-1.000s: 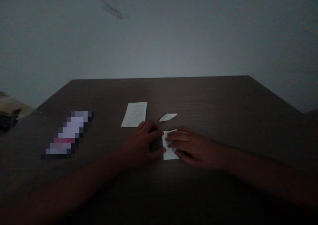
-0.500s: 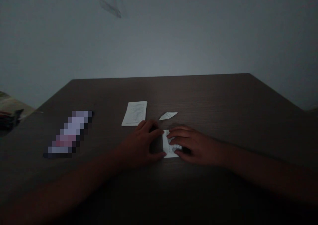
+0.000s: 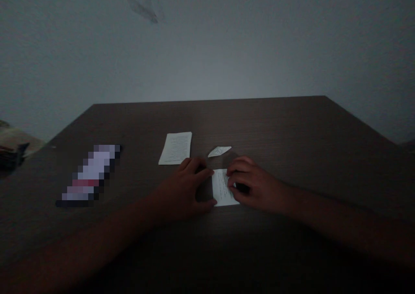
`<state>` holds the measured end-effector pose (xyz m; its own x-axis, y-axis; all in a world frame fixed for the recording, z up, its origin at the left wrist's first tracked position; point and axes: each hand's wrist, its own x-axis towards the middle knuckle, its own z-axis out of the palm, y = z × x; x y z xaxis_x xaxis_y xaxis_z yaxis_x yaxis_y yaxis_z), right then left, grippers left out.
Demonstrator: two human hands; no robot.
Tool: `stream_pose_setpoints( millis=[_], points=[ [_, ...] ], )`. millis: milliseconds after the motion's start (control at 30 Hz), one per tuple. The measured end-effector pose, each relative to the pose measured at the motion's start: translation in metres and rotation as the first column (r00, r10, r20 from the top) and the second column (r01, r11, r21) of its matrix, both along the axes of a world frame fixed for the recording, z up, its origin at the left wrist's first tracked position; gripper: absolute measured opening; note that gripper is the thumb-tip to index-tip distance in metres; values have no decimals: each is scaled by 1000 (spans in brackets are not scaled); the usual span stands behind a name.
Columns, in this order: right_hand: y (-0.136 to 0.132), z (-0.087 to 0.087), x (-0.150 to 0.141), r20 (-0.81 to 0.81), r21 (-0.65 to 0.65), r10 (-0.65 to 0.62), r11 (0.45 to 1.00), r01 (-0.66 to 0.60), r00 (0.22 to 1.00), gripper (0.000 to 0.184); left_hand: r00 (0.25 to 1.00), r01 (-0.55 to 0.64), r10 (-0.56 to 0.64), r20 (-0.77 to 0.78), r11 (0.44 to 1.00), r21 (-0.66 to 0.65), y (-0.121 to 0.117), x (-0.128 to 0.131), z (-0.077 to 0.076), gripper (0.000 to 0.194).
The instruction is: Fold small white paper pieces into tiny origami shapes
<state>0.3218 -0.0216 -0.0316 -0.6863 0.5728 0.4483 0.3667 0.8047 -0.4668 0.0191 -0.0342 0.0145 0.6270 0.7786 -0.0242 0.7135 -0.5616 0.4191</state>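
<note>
A small sheet of printed paper [image 3: 221, 188] lies on the table between my hands. My left hand [image 3: 186, 188] has its thumb and forefinger spread, their tips touching the near and far corners of the sheet's left edge. Over the right part of the sheet, my right hand [image 3: 251, 181] is curled with its thumb and fingertips drawn together, pinching the paper. Its fingers hide the sheet's right side. Just beyond sits a small folded paper piece [image 3: 219, 151], pointed at both ends. A stack of printed paper sheets [image 3: 177, 148] is past my left fingers.
On the left of the dark wooden table [image 3: 259, 125] lies a phone [image 3: 94, 168] with its screen blurred out. A pale wall [image 3: 207, 47] rises behind the table. Dark items [image 3: 13, 155] show beyond the left edge.
My right hand's fingers have drawn back to the right and closed together, uncovering more of the printed sheet. My left hand stays in place.
</note>
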Motion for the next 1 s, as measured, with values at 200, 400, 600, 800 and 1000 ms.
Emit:
stream_pose_setpoints(
  millis=[200, 400, 600, 800, 1000],
  points=[
    [7, -8, 3, 1, -16, -138, 990, 138, 990, 13, 1000, 2, -3, -17, 1000, -5, 2, 0, -3, 66],
    [10, -13, 9, -23, 28, -167, 985, 168, 986, 15, 999, 8, -7, -34, 1000, 5, 3, -1, -6, 71],
    [3, -2, 7, 172, 86, 156, 981, -173, 973, 38, 1000, 11, -11, 14, 1000, 25, 0, -1, -6, 62],
    [1, -1, 6, 130, 62, 63, 995, -72, 990, 27, 1000, 6, -6, 7, 1000, 0, 1, -1, -3, 62],
    [7, 6, 6, 132, 53, 57, 997, -65, 990, 26, 1000, 11, -11, -1, 1000, -6, 2, -2, -3, 66]
  ],
)
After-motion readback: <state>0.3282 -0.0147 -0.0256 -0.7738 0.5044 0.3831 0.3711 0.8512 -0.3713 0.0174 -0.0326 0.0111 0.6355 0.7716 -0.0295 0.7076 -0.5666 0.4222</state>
